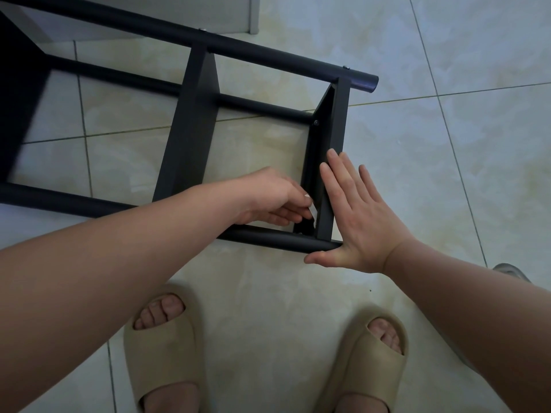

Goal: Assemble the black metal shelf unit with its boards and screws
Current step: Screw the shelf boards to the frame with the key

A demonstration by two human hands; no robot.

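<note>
The black metal shelf unit (190,126) lies on its side on the tiled floor, its tubes running left to right. Its end board (334,138) stands on edge between the far tube (268,53) and the near tube (268,236). My right hand (354,216) presses flat against the outer face of that end board, fingers straight, thumb under the near tube's end. My left hand (274,198) reaches inside the frame at the board's near corner, fingers curled and pinching something small and pale; what it is cannot be told. A screw head (316,123) shows near the board's far end.
A second board (190,120) crosses the frame to the left, and a dark panel (18,99) fills the far left. My feet in beige slippers (162,350) stand just in front of the frame. A white cabinet base (208,13) sits beyond it.
</note>
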